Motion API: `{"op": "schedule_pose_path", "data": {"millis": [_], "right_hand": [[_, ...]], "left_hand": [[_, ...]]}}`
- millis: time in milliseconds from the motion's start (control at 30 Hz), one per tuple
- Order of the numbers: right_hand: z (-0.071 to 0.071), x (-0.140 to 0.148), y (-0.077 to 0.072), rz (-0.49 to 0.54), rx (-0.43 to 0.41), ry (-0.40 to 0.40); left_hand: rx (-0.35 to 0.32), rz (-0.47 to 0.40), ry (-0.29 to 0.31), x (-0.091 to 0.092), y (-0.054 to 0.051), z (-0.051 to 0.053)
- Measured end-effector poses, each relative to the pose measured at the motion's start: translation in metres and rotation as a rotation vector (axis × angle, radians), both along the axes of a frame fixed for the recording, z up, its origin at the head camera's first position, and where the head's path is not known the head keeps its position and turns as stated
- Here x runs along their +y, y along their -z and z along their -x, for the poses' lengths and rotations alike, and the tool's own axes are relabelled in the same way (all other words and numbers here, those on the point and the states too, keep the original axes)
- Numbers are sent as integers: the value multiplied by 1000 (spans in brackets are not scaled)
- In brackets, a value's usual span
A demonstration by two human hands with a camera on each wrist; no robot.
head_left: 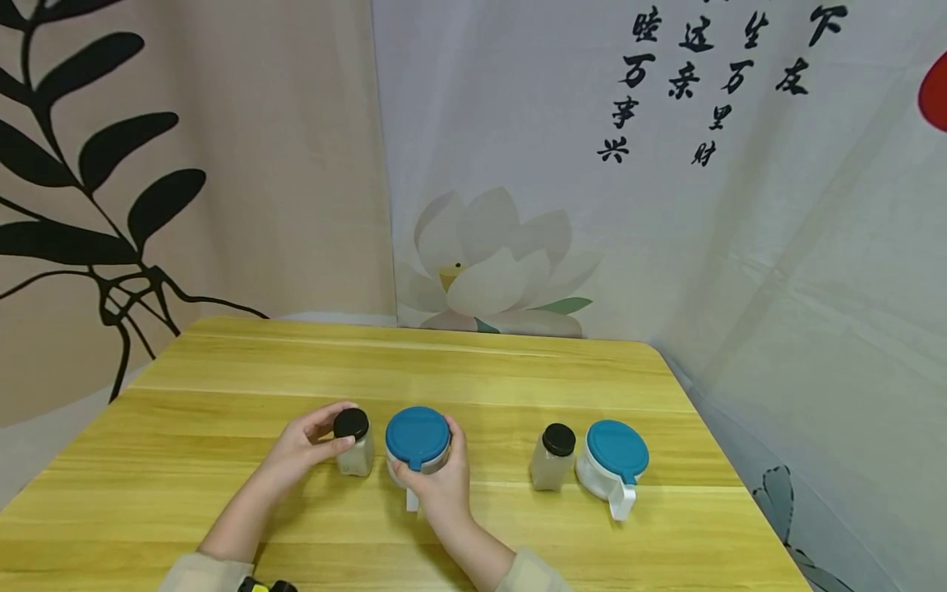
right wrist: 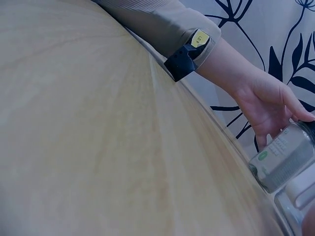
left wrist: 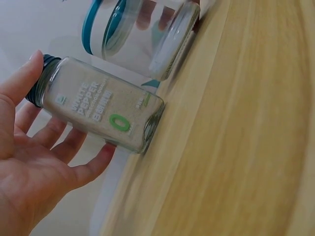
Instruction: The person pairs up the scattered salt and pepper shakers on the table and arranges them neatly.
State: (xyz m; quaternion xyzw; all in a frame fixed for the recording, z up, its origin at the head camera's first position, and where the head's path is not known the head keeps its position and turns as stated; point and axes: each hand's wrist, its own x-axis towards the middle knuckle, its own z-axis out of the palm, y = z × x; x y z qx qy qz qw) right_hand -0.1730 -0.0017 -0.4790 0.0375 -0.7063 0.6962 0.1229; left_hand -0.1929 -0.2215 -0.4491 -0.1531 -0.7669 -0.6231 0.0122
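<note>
My left hand [head_left: 305,444] holds a white pepper jar [head_left: 357,448] by its black cap, thumb on the near side and fingers behind. The square glass jar [left wrist: 106,108] carries a printed label and pale powder, its base at the tabletop. Just right of it, my right hand [head_left: 446,485] grips a clear round container [left wrist: 147,37] with a blue lid [head_left: 418,434] and a white handle pointing toward me. The right wrist view shows the pepper jar [right wrist: 283,157] beside part of that container's pale handle [right wrist: 301,187]; most of the right hand is out of that view.
Farther right on the wooden table [head_left: 370,551] stand another black-capped jar [head_left: 552,464] and a second blue-lidded container [head_left: 614,460] with a white handle. A black and yellow object [head_left: 266,585] shows at the bottom edge. Printed cloth [head_left: 518,164] hangs behind the table.
</note>
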Motion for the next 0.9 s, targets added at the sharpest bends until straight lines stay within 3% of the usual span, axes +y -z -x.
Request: {"op": "schedule_pose_path", "data": {"millis": [900], "right_hand": [[-1, -1, 2, -24, 0, -19]], "left_hand": [[-18, -3, -13, -1, 2, 0]]}}
